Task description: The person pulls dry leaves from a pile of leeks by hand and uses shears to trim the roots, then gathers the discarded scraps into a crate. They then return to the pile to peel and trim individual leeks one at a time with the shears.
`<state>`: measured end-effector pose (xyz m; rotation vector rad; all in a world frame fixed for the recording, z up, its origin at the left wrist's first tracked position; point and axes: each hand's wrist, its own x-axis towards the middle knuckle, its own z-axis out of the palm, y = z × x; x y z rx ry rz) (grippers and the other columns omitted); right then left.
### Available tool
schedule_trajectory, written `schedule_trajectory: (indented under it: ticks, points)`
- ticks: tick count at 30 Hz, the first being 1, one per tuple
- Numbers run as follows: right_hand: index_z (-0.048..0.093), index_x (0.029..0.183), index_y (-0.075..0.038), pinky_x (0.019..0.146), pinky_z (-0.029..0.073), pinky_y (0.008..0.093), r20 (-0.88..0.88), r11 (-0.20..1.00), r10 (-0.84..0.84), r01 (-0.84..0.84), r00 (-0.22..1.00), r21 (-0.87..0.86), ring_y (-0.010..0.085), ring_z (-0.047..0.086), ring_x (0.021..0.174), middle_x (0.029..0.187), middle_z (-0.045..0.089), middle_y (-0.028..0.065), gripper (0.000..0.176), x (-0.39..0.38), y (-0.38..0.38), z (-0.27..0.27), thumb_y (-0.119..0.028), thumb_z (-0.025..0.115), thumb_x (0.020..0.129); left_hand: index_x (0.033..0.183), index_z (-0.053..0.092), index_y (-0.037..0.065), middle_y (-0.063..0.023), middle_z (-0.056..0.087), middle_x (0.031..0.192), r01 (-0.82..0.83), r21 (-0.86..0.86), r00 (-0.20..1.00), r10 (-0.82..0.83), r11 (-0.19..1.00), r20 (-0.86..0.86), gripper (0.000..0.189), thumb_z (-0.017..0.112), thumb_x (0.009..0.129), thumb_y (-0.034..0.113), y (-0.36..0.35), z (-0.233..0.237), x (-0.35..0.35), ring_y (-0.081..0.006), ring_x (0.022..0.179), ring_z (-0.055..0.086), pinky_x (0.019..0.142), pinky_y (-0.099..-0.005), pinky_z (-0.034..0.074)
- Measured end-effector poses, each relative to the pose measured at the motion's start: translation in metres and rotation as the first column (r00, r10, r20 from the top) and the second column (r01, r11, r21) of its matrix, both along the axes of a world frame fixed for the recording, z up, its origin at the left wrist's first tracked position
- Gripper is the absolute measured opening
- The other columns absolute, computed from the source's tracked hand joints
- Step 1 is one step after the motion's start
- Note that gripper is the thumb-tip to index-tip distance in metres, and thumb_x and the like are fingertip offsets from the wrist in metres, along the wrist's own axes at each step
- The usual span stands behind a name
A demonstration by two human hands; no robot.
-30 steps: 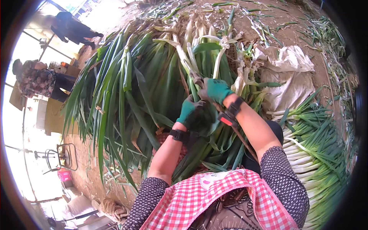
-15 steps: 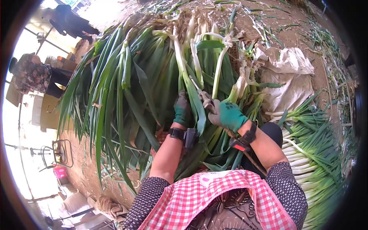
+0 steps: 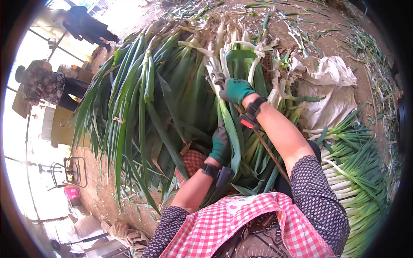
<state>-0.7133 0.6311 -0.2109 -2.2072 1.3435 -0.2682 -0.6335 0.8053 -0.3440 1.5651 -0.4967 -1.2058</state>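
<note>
Both hands wear green gloves with dark grey palms and fingers. My right hand is closed around the pale lower stalk of a long green onion. Lower down, beside that onion's leaves, is my left hand, its fingers pointing up and appearing to wrap partly around the greenery. Leaves hide part of its grip. A large heap of green onions lies around both hands, root ends away from me. Whether a tool sits in my right hand is hidden. A thin brown stick runs under my right forearm.
Cleaned green onions are laid in a row at the right. A crumpled whitish sack lies above them. Leaf scraps litter the dirt floor. Two people stand at the far left, near a metal-framed chair.
My right hand has moved up and slightly left, onto the onion's pale stalk. My left hand has shifted down and to the right, uncovering a red checked cloth beside it.
</note>
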Motion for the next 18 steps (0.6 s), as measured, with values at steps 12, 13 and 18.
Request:
schedule_trajectory:
  ticks: [12, 13, 18]
  points:
    - [0.070, 0.092, 0.002, 0.079, 0.053, 0.0476, 0.055, 0.991, -0.126, 0.128, 0.991, -0.040, 0.0429, 0.068, 0.086, 0.086, 0.068, 0.0276, 0.050, 0.002, 0.006, -0.008, -0.046, 0.057, 0.086, 0.103, 0.066, -0.004, -0.0175, 0.064, 0.079, -0.032, 0.061, 0.999, 0.033, 0.998, -0.007, 0.064, 0.040, 0.101, 0.055, 0.007, -0.011, -0.005, -0.0279, 0.070, 0.061, 0.066, -0.0397, 0.048]
    - [0.070, 0.092, 0.002, 0.079, 0.053, 0.0477, 0.047, 0.991, -0.113, 0.115, 0.993, -0.061, 0.0427, 0.068, 0.085, 0.086, 0.068, 0.0275, 0.049, 0.003, 0.004, -0.005, -0.045, 0.057, 0.086, 0.103, 0.066, -0.005, -0.0171, 0.064, 0.079, -0.033, 0.062, 0.999, 0.032, 0.998, 0.007, 0.064, 0.040, 0.101, 0.054, 0.006, -0.013, -0.005, -0.0277, 0.071, 0.062, 0.066, -0.0394, 0.048]
    - [0.071, 0.092, 0.000, 0.078, 0.053, 0.0483, -0.018, 0.988, -0.009, 0.006, 1.000, -0.157, 0.0419, 0.068, 0.084, 0.087, 0.068, 0.0266, 0.044, 0.007, -0.001, -0.015, -0.041, 0.058, 0.084, 0.101, 0.066, -0.003, -0.0173, 0.064, 0.077, 0.011, 0.031, 0.996, -0.013, 0.999, 0.086, 0.057, 0.045, 0.100, 0.050, 0.017, 0.026, -0.021, -0.0278, 0.070, 0.062, 0.066, -0.0396, 0.048]
